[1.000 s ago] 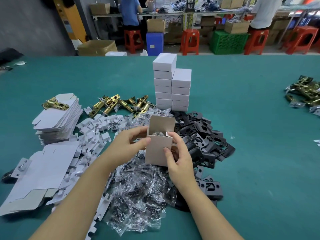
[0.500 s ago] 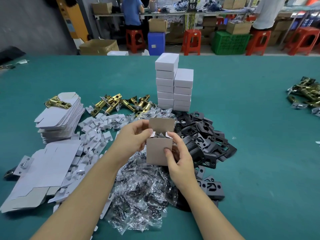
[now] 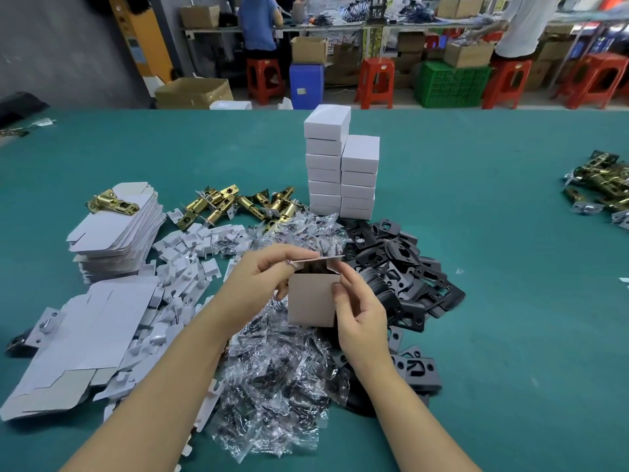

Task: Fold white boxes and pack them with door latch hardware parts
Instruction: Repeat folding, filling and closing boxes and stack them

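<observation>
A small white box (image 3: 311, 299) stands upright above the pile of clear screw bags (image 3: 279, 376), its top lid flap folded down almost level over the opening. My left hand (image 3: 262, 284) pinches the lid flap and the box's left top edge. My right hand (image 3: 357, 301) grips the box's right side, thumb on the front face. The contents are hidden in shadow. Behind stand two stacks of closed white boxes (image 3: 342, 165). Brass latch bolts (image 3: 238, 206) lie to the left of the stacks, black strike plates (image 3: 401, 277) to the right of my hands.
Flat unfolded box blanks (image 3: 115, 229) are stacked at the left with a brass latch (image 3: 112, 204) on top; more blanks (image 3: 81, 338) lie nearer. White plastic pieces (image 3: 183, 267) are scattered between. More latches (image 3: 602, 185) lie far right on the green table (image 3: 510, 335).
The lid flap has come down from upright to nearly level over the opening. My left hand moved up to the flap; the box stayed in place between both hands.
</observation>
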{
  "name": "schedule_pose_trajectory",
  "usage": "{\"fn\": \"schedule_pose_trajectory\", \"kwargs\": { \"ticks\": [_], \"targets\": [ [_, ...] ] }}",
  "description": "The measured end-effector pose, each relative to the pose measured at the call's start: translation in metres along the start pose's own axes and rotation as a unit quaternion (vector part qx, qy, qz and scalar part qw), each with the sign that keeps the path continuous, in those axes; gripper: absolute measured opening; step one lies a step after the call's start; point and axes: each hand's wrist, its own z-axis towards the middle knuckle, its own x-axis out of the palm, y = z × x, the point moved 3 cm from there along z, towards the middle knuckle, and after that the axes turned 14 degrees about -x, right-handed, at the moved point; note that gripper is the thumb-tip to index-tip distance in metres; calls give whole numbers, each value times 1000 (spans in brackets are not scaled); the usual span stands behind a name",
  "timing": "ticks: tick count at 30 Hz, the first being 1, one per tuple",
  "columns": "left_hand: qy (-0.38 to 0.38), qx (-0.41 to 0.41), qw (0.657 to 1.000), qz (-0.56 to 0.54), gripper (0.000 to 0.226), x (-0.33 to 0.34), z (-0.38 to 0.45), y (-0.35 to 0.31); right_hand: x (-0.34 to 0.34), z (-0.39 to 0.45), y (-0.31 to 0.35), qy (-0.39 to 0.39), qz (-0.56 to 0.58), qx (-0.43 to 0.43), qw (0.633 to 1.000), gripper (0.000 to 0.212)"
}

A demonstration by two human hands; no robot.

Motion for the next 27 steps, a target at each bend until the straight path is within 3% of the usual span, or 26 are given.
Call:
{"fn": "schedule_pose_trajectory", "kwargs": {
  "ticks": [3, 9, 15, 22, 27],
  "targets": [
    [15, 6, 1000, -20, 31, -1, -4, -3, 0, -1, -1, -4, 14, 15, 1000, 29],
    [-73, 28, 992, 101, 13, 2, -1, 2, 1, -2, 1, 2, 54, 17, 998, 32],
    [-71, 63, 980, 178, 36, 3, -4, 0, 1, -5, 3, 11, 5, -9, 1000, 47],
    [-73, 103, 969, 211, 31, 13, -6, -2, -1, -3, 4, -5, 2, -12, 1000, 45],
    [-57, 65, 977, 194, 33, 10, -7, 3, -1, -2, 7, -18, 11, -4, 1000, 40]
  ]
}}
